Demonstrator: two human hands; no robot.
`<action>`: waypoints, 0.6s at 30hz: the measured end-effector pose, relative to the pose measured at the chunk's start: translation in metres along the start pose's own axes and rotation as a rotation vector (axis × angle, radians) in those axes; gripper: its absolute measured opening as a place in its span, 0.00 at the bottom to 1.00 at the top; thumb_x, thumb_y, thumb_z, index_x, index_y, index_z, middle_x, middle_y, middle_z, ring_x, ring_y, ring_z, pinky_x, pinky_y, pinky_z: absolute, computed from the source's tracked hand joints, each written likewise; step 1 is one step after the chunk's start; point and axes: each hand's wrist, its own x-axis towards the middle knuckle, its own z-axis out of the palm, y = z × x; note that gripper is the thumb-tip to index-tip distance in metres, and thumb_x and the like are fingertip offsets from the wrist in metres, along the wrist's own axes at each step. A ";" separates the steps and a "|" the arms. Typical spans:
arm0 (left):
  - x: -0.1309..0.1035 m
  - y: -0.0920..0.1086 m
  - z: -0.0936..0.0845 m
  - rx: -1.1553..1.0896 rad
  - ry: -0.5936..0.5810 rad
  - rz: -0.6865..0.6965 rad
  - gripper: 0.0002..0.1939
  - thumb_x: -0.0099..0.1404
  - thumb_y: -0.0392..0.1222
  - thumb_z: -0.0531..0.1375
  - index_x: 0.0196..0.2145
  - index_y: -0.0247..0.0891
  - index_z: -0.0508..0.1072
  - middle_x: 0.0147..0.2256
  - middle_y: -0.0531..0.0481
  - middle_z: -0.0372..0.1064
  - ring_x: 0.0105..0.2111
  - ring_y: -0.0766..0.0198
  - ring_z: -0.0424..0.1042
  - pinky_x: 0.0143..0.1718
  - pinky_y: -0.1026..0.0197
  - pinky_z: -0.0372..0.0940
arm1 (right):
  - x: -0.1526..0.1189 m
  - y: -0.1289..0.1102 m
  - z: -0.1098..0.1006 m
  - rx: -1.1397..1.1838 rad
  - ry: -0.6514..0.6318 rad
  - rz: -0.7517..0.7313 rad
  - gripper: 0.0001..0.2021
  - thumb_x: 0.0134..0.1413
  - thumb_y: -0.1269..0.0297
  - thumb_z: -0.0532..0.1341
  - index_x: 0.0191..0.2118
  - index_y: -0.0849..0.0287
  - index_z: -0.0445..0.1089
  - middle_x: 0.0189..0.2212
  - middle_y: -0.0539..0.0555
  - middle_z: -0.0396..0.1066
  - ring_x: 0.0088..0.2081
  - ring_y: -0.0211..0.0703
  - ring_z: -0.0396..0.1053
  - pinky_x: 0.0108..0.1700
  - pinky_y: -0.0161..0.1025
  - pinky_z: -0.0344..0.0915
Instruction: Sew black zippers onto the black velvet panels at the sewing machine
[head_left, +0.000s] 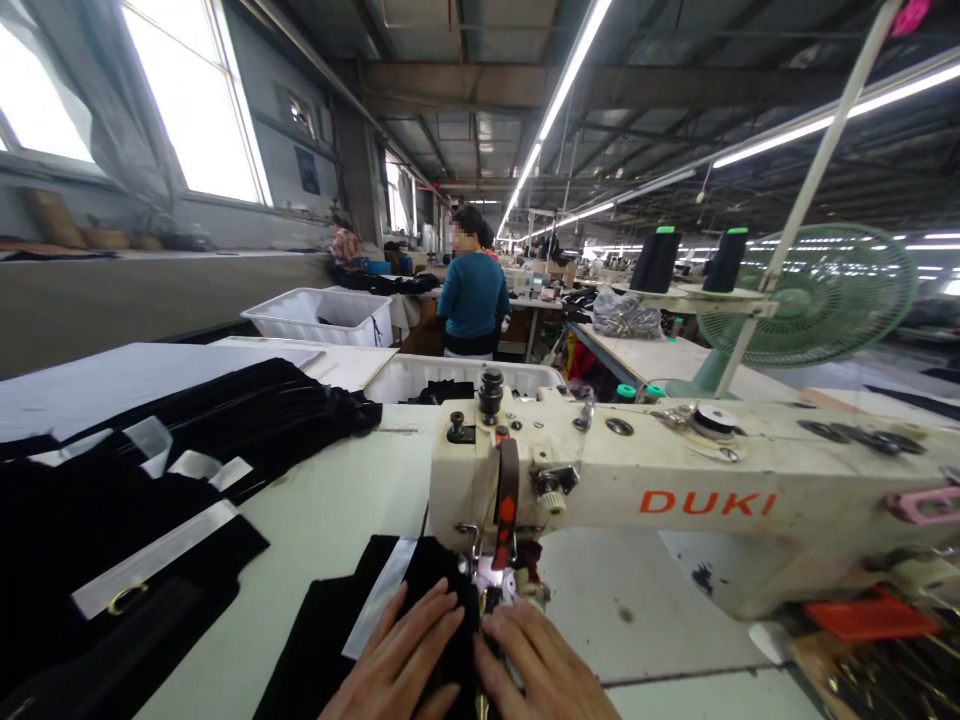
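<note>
Both hands lay flat, fingers spread, on a piece of black velvety fabric [420, 610] at the near edge of the pale desk [330, 500]; neither gripped it, they only pressed it down. The left hand [401, 660] rested on the cloth just left of the needle, beside a white strip sewn or stuck along the fabric [379, 600]. The right hand [540, 665] sat close beside it, fingertips almost touching the left, right under the presser foot of the cream sewing machine lettered DUKI in orange [705, 500]. A small lamp lit the needle area [491, 575].

Further left on the desk lay a heap of more black garments with white strips [150, 500]. Behind the machine stood white plastic bins [322, 315], a green fan [825, 295] and two black thread cones [656, 260]. A person in a teal top [472, 295] stood well off, back turned, at another desk.
</note>
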 end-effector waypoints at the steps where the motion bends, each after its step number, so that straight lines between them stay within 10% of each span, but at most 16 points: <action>1: 0.003 0.002 -0.002 0.005 0.003 0.007 0.26 0.73 0.46 0.56 0.67 0.52 0.59 0.59 0.52 0.69 0.58 0.56 0.69 0.63 0.57 0.58 | -0.001 0.001 -0.001 0.002 -0.003 -0.005 0.11 0.69 0.68 0.55 0.52 0.57 0.70 0.43 0.53 0.76 0.45 0.46 0.74 0.50 0.37 0.73; 18: 0.007 0.001 0.000 0.233 0.068 0.166 0.21 0.75 0.41 0.52 0.64 0.42 0.64 0.60 0.50 0.68 0.61 0.61 0.65 0.64 0.58 0.56 | -0.008 -0.008 0.020 -0.044 0.117 0.069 0.08 0.67 0.68 0.59 0.48 0.57 0.73 0.42 0.52 0.75 0.46 0.44 0.74 0.55 0.37 0.71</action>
